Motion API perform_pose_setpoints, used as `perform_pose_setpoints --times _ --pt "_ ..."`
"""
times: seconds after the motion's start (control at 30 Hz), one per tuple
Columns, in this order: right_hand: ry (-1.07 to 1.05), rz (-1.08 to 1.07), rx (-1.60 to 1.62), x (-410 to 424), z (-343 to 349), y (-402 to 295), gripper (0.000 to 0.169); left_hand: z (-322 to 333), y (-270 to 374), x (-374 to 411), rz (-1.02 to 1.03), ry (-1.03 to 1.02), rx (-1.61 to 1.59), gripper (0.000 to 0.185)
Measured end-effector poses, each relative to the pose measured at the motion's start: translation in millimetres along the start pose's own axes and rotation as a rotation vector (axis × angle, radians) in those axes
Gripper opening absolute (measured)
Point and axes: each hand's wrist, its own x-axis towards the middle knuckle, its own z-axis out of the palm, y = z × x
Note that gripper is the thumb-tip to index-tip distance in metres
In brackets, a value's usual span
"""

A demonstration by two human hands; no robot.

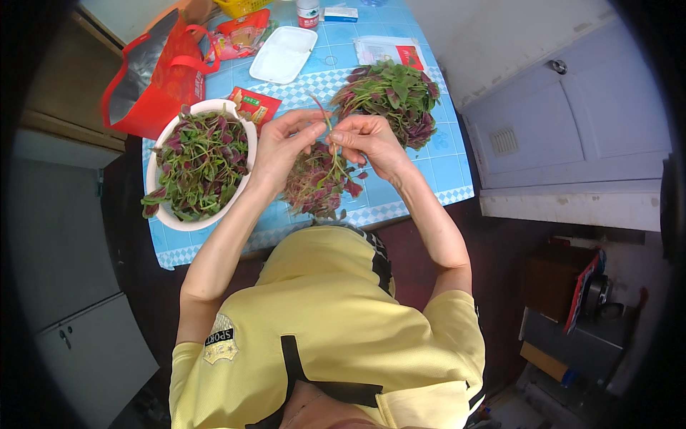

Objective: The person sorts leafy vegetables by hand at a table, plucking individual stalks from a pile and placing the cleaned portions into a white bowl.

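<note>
Between my hands is a single stalk of red amaranth (323,110), its pink root end pointing away from me. My right hand (371,140) pinches it between thumb and fingers, with the leafy end hanging below. At the stalk's upper part are the thumb and fingertips of my left hand (292,137). A pile of amaranth trimmings with roots and leaves (313,187) lies under my hands, partly hidden by them. To the left, a white plastic basket (247,110) holds picked amaranth leaves (201,161). Beyond my right hand lies a larger bunch of amaranth (394,99).
A blue tiled-pattern tablecloth (442,161) covers the table. Left of it stands a red insulated bag (174,102). Farther back are a white foam tray (284,53), a red packet (257,104), a plastic bag (388,51), a bottle (308,13) and a small box (341,14).
</note>
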Motion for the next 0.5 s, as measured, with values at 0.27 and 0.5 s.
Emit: perform_pose_setpoints --times 0.27,0.5 --pt "-0.078 0.018 0.026 -5.1 22.5 15.5 0.018 -22.0 -9.4 -3.1 -0.074 -0.038 -0.286 0.017" --pt "-0.115 0.063 0.038 -8.6 36.2 20.7 0.018 -33.8 -12.6 -12.5 -0.100 -0.008 -0.376 0.017"
